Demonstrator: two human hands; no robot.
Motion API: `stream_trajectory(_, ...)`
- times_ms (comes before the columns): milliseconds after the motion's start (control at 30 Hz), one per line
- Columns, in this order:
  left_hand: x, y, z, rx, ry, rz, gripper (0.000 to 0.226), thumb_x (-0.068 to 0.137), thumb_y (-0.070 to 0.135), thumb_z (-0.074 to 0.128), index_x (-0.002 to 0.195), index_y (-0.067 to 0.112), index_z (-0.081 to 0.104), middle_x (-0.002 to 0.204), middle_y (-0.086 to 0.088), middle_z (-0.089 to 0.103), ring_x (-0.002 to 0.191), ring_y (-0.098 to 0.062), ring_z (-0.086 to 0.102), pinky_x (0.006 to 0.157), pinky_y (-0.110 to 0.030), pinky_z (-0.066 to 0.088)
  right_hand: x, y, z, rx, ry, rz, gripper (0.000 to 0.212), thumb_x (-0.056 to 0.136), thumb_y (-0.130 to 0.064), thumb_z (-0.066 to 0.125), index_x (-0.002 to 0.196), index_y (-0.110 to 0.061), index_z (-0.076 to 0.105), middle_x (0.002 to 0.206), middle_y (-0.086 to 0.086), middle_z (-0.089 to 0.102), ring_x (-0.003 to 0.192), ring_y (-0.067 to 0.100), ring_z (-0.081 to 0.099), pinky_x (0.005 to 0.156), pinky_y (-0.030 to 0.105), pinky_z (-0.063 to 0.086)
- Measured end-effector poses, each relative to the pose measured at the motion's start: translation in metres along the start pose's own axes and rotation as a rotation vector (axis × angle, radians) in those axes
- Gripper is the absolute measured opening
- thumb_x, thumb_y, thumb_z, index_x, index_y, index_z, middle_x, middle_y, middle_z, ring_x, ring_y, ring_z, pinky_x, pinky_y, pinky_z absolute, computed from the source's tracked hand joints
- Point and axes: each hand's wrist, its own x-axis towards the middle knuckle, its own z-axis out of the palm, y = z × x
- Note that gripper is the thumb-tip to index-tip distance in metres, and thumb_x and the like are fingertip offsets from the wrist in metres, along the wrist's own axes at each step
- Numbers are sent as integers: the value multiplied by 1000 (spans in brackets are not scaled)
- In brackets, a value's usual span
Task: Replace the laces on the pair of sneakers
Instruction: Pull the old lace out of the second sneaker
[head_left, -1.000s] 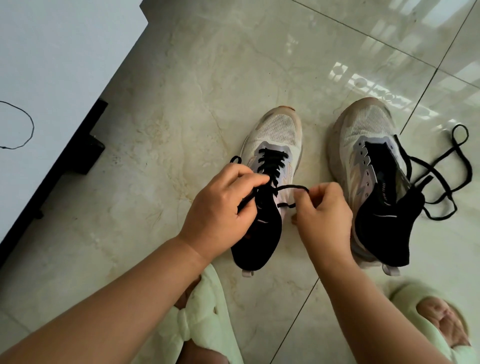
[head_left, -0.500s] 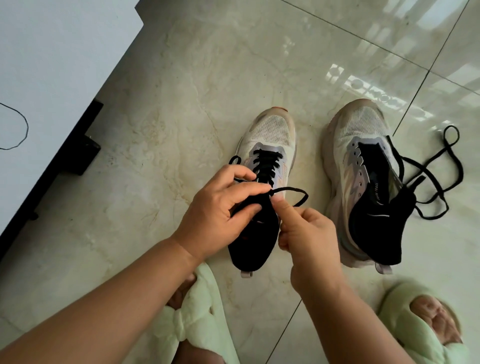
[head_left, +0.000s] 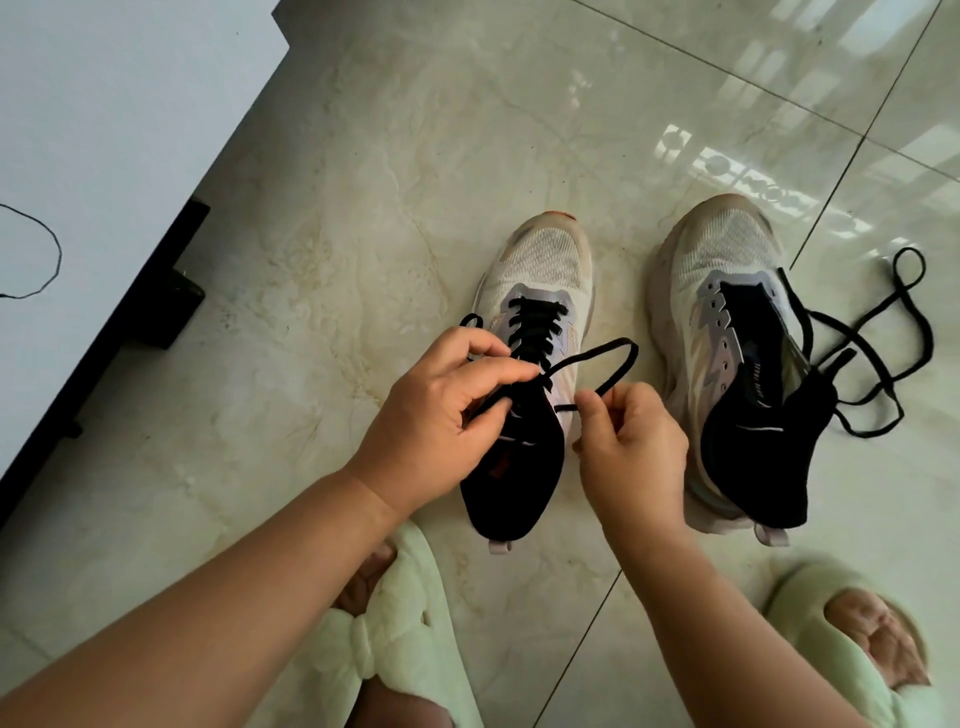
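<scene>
Left hand: the left hand (head_left: 441, 410) hovers over the laced sneaker (head_left: 524, 384), fingers curled, forefinger and thumb pinching one strand of the black lace (head_left: 597, 358) right at the tongue.
Right hand: the right hand (head_left: 631, 441) sits between the two shoes, fingers folded in, thumb and forefinger nipping the other end of that same lace; a loop arcs up and over between the two hands.
Laced sneaker: pale mesh toe, black collar, flat on the floor (head_left: 415, 182) with its toe pointing away; black lace crossed through the eyelets, and a small bit of lace pokes out on its left side.
Unlaced sneaker: the second sneaker (head_left: 727, 353) stands just to the right, tongue open, eyelets bare.
Loose lace: a second black lace (head_left: 878, 353) sprawls in loops on the tile, touching that shoe's right side and trailing off to the right.
Open room: plenty of bare glossy tile beyond both toes and to the left of the laced shoe; a grout line runs diagonally past the right shoe.
Edges: a white tabletop (head_left: 104, 130) cuts in at upper left, a dark leg (head_left: 171, 291) under its edge, well apart from the shoes; a thin black cord (head_left: 52, 260) lies on it.
Near edge: two pale green slippers (head_left: 400, 623) on the person's feet, close behind the heels.
</scene>
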Motion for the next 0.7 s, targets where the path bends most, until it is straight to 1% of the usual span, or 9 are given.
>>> stream_trajectory(133,-1,1,-1,-6,-2,-9,36,76,-6,67,106,15,70,104,-2,55,83,-5,53,76,-8,42,10,14,2,-77,46,65,23,92,-21,56,79,-3,51,61,2,49,58,18,44,58,29,35)
stream_trajectory(233,0,2,-2,-4,2,-17,36,76,-6,67,105,13,70,103,-2,56,81,-3,51,75,-7,42,6,16,-1,-19,89,57,19,88,-22,61,78,-9,51,62,-2,49,55,8,44,55,27,36)
stream_trajectory(267,0,3,-2,-5,3,-22,35,76,-6,68,105,13,70,103,-2,56,81,-1,50,75,-7,41,0,14,-3,39,107,3,19,86,-21,64,76,-14,50,63,-3,50,54,7,44,55,24,36)
stream_trajectory(333,0,3,-1,-6,2,-30,34,76,-5,68,105,12,70,103,-2,56,81,-1,50,76,-6,40,-10,7,-8,54,83,-219,18,82,-15,67,76,-19,50,70,-6,50,56,8,44,54,20,38)
stream_trajectory(400,0,4,-1,-5,4,-34,34,76,-6,68,105,12,70,104,-2,56,82,1,50,77,-6,40,-14,2,-13,11,-9,-426,16,78,-2,64,85,-16,59,84,-9,51,59,10,47,56,14,39)
stream_trajectory(433,0,5,-1,-8,4,-37,34,76,-6,67,105,12,70,104,-2,55,81,3,49,78,-5,39,-15,-1,-14,11,-55,-472,19,76,1,61,90,-12,63,89,-10,53,60,10,48,57,13,40)
stream_trajectory(533,0,6,-2,-13,-1,-37,33,77,-6,67,105,11,70,104,-3,56,80,7,48,78,-5,38,-14,-8,-18,22,-87,-509,24,73,-3,55,94,-9,66,90,-10,55,58,8,49,55,10,39)
stream_trajectory(633,0,5,-1,-19,-1,-36,33,77,-6,67,106,11,70,104,-2,55,78,9,48,77,-5,37,-17,-13,-21,-79,-17,-544,17,75,-10,61,91,-12,61,82,-17,47,55,9,45,52,12,35)
stream_trajectory(700,0,5,-1,-23,0,-38,34,77,-5,67,106,11,70,104,-2,55,79,8,48,78,-5,37,-15,-13,-22,-112,-54,-553,11,78,-6,67,86,-12,62,80,-16,50,51,10,44,50,13,35)
